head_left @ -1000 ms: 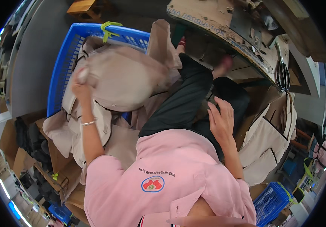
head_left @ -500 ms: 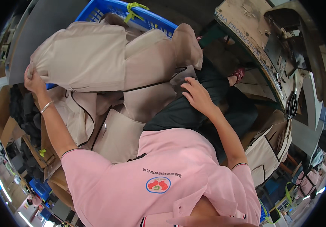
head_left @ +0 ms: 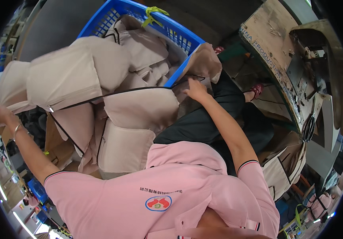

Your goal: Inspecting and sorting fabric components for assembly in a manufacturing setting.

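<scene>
My left hand (head_left: 6,116), at the far left, grips the end of a beige padded fabric piece (head_left: 62,75), which stretches rightward over a blue plastic basket. Black trim runs along its lower edge, and a small metallic zipper pull shows near its left part. My right hand (head_left: 196,91) is closed at the black trim by the basket's right corner, above my dark trousers; its fingertips are partly hidden against the fabric. More beige padded sections (head_left: 141,107) hang below the trim toward my lap. Inside the blue basket (head_left: 185,32) lie other crumpled beige pieces (head_left: 143,47).
A worn wooden-topped sewing table (head_left: 267,32) with scraps on it stands at the right. Beige pieces (head_left: 281,171) with black trim hang below it. A cardboard box (head_left: 58,137) and dark items are at the left. A yellow-green tie (head_left: 154,16) is knotted on the basket rim.
My left hand has moved left and down, drawing the fabric with it and uncovering more of the basket. My right hand has gone from spread fingers to closed at the trim.
</scene>
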`<state>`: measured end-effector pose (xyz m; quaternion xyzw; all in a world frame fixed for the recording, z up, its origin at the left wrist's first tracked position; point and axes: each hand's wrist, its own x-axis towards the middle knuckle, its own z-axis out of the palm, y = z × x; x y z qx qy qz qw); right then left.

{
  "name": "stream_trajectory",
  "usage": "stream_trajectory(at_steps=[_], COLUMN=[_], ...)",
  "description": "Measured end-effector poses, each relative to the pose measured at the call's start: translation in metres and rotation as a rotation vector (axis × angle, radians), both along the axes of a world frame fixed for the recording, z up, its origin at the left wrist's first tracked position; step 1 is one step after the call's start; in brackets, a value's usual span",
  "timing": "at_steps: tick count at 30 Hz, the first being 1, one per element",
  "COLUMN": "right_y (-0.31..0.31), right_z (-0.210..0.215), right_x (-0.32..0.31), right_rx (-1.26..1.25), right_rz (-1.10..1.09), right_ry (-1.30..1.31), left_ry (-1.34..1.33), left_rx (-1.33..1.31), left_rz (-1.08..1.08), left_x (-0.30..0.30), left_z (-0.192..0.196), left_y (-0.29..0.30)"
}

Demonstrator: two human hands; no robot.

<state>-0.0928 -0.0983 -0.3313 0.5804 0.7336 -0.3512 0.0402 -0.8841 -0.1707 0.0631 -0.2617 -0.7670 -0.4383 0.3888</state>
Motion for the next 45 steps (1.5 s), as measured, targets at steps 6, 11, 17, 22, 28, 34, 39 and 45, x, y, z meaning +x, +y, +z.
stream_trajectory(at_steps=[6, 11, 17, 22, 28, 34, 39, 45], right_y=[-0.001, 0.007, 0.031, 0.038, 0.007, -0.108, -0.189, -0.253], right_z=[-0.021, -0.007, 0.001, 0.000, 0.084, 0.187, 0.238, 0.263], right_x=[-0.026, -0.023, -0.022, -0.016, 0.047, 0.102, 0.151, 0.178], right_rx=[-0.314, -0.410, -0.522, -0.319, -0.223, -0.332, -0.313, -0.183], right_rz=[-0.001, -0.618, -0.790, -0.810, -0.971, -1.294, -1.526, -1.259], right_ry=[0.404, 0.669, 1.058, 1.013, 1.227, 1.483, 1.768, 2.394], left_ry=[-0.057, -0.132, -0.305, -0.477, -0.108, -0.453, -0.513, -0.400], left_rx=[-0.047, -0.245, -0.258, -0.419, -0.631, -0.806, -0.960, -0.288], left_rz=[-0.414, -0.324, -0.282, -0.162, -0.105, -1.049, -1.978, -2.319], left_x=[0.049, 0.096, 0.104, 0.131, 0.224, 0.456, 0.651, 0.791], left_z=[-0.081, -0.141, -0.169, -0.177, -0.182, -0.212, -0.198, -0.161], left_y=[-0.030, -0.061, -0.100, -0.113, -0.085, -0.052, -0.064, -0.057])
